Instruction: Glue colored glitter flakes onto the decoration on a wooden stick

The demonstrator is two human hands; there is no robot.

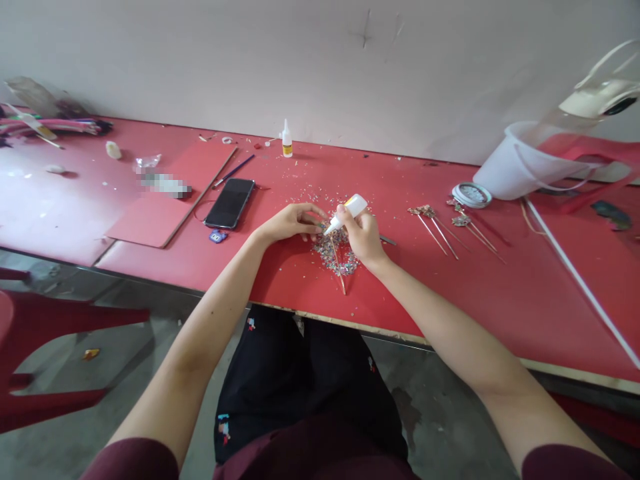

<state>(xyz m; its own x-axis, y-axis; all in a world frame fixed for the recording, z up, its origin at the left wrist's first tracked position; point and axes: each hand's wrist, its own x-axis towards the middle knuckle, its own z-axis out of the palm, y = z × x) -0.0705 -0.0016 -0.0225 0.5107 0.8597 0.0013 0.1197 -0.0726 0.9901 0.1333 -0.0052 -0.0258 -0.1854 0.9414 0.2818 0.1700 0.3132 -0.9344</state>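
Observation:
My right hand (365, 237) grips a white glue bottle (356, 205), its nozzle tilted down to the left. Under the nozzle stands the upper end of a thin copper-coloured hair stick (339, 267), which slants down toward the table's front edge. The fingers of my left hand (297, 223) pinch around the top of this stick; what lies between the fingertips is partly hidden. Below both hands spreads a pile of small glittering chips (325, 253) on the red table (400, 293).
Several finished-looking hair sticks with decorated heads (425, 212) lie at right, near a round white lid (471, 195) and a white bucket (505, 163). Left are a phone (230, 203), a brush (234, 171) and a red board (165, 210). Another glue bottle (287, 141) stands behind.

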